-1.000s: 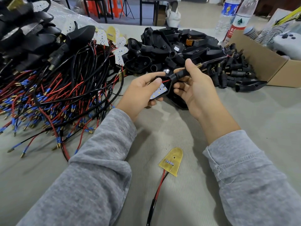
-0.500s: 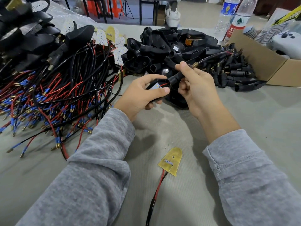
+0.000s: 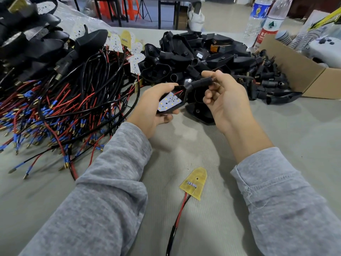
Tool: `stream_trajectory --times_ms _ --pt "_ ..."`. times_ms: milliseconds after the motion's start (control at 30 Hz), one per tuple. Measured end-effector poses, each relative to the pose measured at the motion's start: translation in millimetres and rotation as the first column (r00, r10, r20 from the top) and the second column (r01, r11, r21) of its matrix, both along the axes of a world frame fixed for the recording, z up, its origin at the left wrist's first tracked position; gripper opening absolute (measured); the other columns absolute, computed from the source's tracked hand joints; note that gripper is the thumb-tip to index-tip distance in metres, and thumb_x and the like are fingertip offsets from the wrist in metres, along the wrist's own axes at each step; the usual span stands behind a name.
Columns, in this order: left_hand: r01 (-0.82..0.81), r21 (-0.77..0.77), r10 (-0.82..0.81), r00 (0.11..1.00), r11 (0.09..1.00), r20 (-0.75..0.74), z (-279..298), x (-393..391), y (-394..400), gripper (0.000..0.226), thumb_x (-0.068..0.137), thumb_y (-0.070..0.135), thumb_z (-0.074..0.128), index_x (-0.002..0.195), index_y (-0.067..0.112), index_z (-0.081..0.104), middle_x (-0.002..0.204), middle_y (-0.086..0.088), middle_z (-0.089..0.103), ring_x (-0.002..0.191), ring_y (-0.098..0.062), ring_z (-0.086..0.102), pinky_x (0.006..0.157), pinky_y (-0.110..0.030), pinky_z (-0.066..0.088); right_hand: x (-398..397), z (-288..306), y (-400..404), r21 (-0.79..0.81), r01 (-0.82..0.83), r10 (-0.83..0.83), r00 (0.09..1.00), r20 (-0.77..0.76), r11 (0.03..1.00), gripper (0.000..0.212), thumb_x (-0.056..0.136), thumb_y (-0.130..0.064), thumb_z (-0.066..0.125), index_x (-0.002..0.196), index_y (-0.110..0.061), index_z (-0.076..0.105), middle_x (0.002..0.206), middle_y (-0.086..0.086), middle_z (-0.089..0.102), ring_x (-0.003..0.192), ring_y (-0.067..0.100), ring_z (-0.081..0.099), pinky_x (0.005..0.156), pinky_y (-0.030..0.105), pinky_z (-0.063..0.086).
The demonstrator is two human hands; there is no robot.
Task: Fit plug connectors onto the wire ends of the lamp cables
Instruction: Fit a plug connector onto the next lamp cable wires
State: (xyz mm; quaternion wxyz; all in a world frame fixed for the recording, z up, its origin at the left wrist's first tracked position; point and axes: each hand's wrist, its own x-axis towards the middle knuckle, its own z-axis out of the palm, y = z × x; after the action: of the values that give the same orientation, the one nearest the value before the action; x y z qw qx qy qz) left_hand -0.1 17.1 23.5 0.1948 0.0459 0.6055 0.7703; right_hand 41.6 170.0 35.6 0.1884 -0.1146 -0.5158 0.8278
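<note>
Right now my left hand (image 3: 153,106) curls around one black lamp housing (image 3: 172,100) with its white LED board, while my right hand (image 3: 227,100) pinches its stem connector (image 3: 200,83). One yellow board (image 3: 194,182) lies on the table (image 3: 276,130); two bottles (image 3: 263,19) stand behind.

Single head-worn wide-angle view, facing forward and down over a grey table (image 3: 276,137). Both hands, left hand (image 3: 153,106) and right hand (image 3: 228,100), sit close at centre frame; sleeves fill the lower edge. No second view shares the scene.
</note>
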Motion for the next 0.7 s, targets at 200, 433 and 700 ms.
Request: stream_trajectory --times_ms 200,433,700 --pt "-0.143 0.410 0.051 0.972 0.901 0.229 1 -6 -10 0.033 0.095 0.036 0.045 0.099 0.008 0.060 0.084 -0.009 0.067 0.065 -0.019 0.061 0.055 -0.023 0.050 0 0 1 -0.035 0.009 -0.009 1.000 -0.008 0.999 0.012 0.096 -0.008 0.055 0.086 -0.011 0.061 0.065 0.002 0.055 0.055 0.013 0.054 0.054 0.023 0.046" --pt "-0.167 0.586 0.042 0.975 0.793 0.220 -3 -5 -7 0.027 0.091 0.030 0.059 0.103 0.006 0.063 0.092 -0.008 0.068 0.081 -0.018 0.065 0.076 -0.028 0.056 2 -1 -5 -0.087 -0.101 0.096 0.994 -0.057 0.991 0.012 0.097 -0.007 0.055 0.091 -0.005 0.065 0.074 0.007 0.065 0.066 0.015 0.068 0.065 0.023 0.056" --pt "0.109 0.236 -0.133 0.987 0.966 0.086 -6 1 5 0.016 0.098 0.026 0.052 0.101 0.015 0.063 0.083 0.005 0.073 0.079 -0.007 0.069 0.084 -0.025 0.056 5 -3 -16 0.005 -0.253 0.253 0.967 -0.038 0.967 0.012 0.098 -0.005 0.054 0.100 -0.002 0.066 0.083 0.008 0.070 0.073 0.015 0.069 0.072 0.021 0.058"
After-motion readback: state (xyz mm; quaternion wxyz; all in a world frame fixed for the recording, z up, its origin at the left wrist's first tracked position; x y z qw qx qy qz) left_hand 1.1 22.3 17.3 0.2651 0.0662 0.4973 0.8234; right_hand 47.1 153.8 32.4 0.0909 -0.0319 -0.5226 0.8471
